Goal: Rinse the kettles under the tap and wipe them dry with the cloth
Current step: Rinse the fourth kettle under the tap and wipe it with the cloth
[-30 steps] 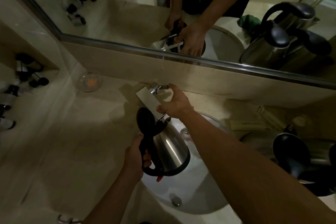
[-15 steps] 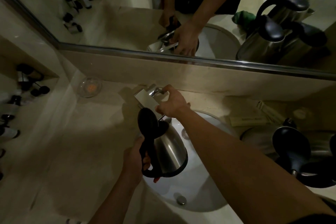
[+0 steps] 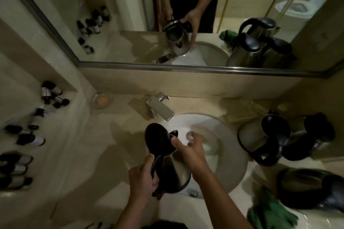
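Note:
A steel kettle [image 3: 176, 172] with a black open lid [image 3: 159, 140] hangs over the white sink [image 3: 232, 147]. My left hand [image 3: 143, 180] grips its black handle from the left. My right hand [image 3: 189, 151] rests against the kettle's upper right side near the rim, thumb at the lid, and is motion-blurred. The chrome tap [image 3: 161, 108] stands behind the basin, apart from both hands. A green cloth [image 3: 268, 212] lies on the counter at the lower right.
Other steel kettles with black lids [image 3: 260, 139] stand and lie on the counter right of the sink. Several small black-capped bottles [image 3: 31, 139] line the left shelf. A glass dish [image 3: 101, 99] sits behind left. A wall mirror [image 3: 130, 15] rises behind the counter.
My right hand left the tap lever and came down to the kettle's side. The kettle moved back toward me, away from the spout. The view tilted up and widened.

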Motion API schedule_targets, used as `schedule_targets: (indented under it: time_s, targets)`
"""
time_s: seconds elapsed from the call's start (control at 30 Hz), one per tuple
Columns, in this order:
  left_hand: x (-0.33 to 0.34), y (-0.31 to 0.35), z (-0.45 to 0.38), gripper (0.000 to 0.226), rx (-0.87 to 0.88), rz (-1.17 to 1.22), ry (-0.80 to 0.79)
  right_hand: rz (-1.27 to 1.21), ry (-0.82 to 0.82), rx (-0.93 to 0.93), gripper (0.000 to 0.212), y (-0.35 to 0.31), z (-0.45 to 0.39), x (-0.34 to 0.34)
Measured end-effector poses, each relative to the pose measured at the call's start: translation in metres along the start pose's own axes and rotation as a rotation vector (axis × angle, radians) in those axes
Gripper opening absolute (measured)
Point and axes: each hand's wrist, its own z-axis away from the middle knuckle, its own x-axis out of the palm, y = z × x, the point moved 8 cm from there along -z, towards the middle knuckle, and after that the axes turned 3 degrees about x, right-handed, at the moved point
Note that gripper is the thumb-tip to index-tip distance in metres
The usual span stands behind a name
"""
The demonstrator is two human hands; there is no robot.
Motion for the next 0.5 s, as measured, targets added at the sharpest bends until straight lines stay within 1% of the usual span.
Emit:
schedule_targets:
  time_s: [0.1,0.17,0.23,0.3,0.37,0.4,0.43,0.5]
  targets:
    - [-0.010,-0.013,0.017,0.059,0.000,0.021,0.007,-0.068,0.008,-0.023,0.124,0.015,0.021,0.007]
    - [-0.014,-0.014,0.029,0.059,0.041,0.014,-0.003,-0.070,0.034,-0.048,0.119,0.026,0.034,0.007]
    - [-0.017,-0.017,0.038,0.062,0.109,-0.040,-0.034,-0.007,0.091,-0.057,0.116,0.035,0.047,0.006]
    - [-0.021,-0.025,0.042,0.067,0.170,-0.115,-0.089,-0.039,0.182,-0.057,0.109,0.047,0.059,0.001]
    - [-0.022,-0.027,0.043,0.069,0.227,-0.199,-0.162,-0.150,0.257,-0.047,0.096,0.060,0.072,-0.006]
    - [-0.022,-0.027,0.046,0.066,0.243,-0.218,-0.177,-0.178,0.272,-0.025,0.085,0.065,0.078,-0.007]
    - [-0.023,-0.027,0.050,0.062,0.269,-0.233,-0.184,-0.191,0.280,-0.014,0.075,0.071,0.082,-0.009]
    - [-0.023,-0.032,0.057,0.062,0.351,-0.300,-0.187,-0.146,0.326,-0.007,0.065,0.085,0.088,-0.015]
